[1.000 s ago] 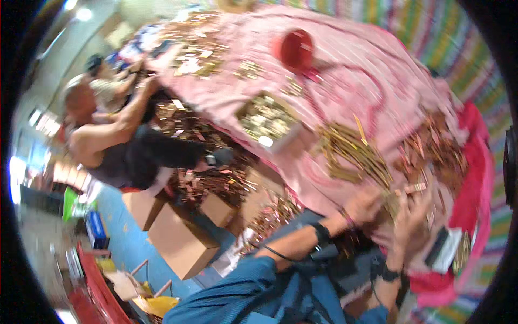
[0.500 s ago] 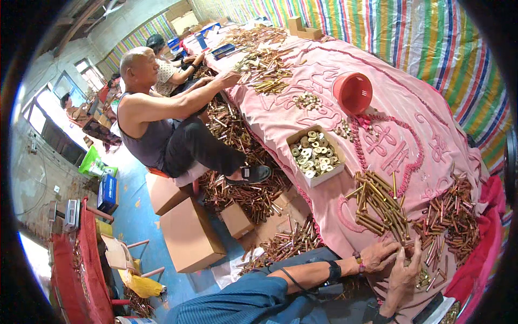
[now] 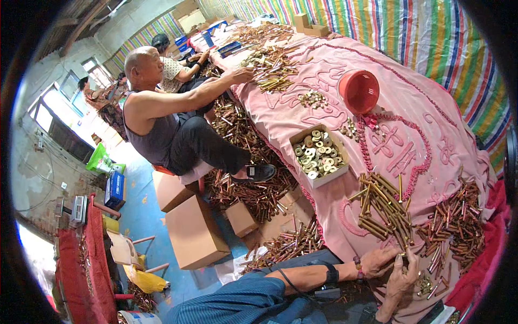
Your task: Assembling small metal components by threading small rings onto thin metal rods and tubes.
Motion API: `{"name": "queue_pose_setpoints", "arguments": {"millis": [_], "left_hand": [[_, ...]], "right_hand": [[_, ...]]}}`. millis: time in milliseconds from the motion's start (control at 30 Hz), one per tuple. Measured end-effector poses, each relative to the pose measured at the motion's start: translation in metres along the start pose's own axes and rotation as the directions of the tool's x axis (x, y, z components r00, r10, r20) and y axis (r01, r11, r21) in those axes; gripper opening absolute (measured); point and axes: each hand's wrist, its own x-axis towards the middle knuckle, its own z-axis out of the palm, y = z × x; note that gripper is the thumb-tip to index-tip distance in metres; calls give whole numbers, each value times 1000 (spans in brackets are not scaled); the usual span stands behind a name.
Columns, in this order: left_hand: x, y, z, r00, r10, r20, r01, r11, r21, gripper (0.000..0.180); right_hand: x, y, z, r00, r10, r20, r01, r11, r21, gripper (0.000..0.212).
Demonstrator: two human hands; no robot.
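**Hands at the brass rods**

Our left hand [image 3: 377, 261] and right hand [image 3: 400, 282] meet at the near end of the brass rods [image 3: 384, 210] heaped on the pink tabletop [image 3: 431, 135]. We cannot tell either grip's state. A box of washers [image 3: 318, 154] sits beyond.

Open white carton [image 3: 319, 156] of brass rings on the pink cloth. Plain brown cartons on the blue floor: large [image 3: 194, 235], small [image 3: 240, 218], another under the seated person [image 3: 171, 189]. Blue box [image 3: 115, 190] and green bag [image 3: 100, 159] further left.
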Motion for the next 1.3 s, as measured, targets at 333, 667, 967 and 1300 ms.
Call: {"name": "queue_pose_setpoints", "arguments": {"millis": [333,667,967,1300], "left_hand": [[-5,-1,6,999,-36,-8,37,997,68,49],[-3,4,-1,1000,-19,17,18,999,30,68],[-8,-3,6,997,-57,54,54,997,53,72],[0,7,1,1000,-12,13,12,1000,-25,47]], "right_hand": [[3,2,3,995,-86,-57,90,994,59,20],[3,2,5,999,-17,-46,21,997,78,17],[1,1,6,997,-38,-62,41,997,58,21],[-1,-2,3,995,-74,-71,73,997,-16,21]]}}
